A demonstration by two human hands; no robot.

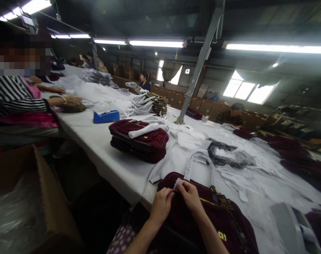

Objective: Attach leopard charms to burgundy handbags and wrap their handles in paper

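Observation:
A dark maroon handbag lies in front of me at the table's near edge, its handles wrapped in white. A gold-coloured charm hangs by its zip. My right hand pinches a small piece of white paper at the bag's top left end. Close beside it, my left hand is closed in a pinch at the same end of the bag; what lies between its fingertips is too small to make out.
Stacked maroon bags stand farther along the white table, near a blue tape dispenser. A metal post rises from the table. At left are an open cardboard box and a co-worker in a striped sleeve. A grey dispenser sits right.

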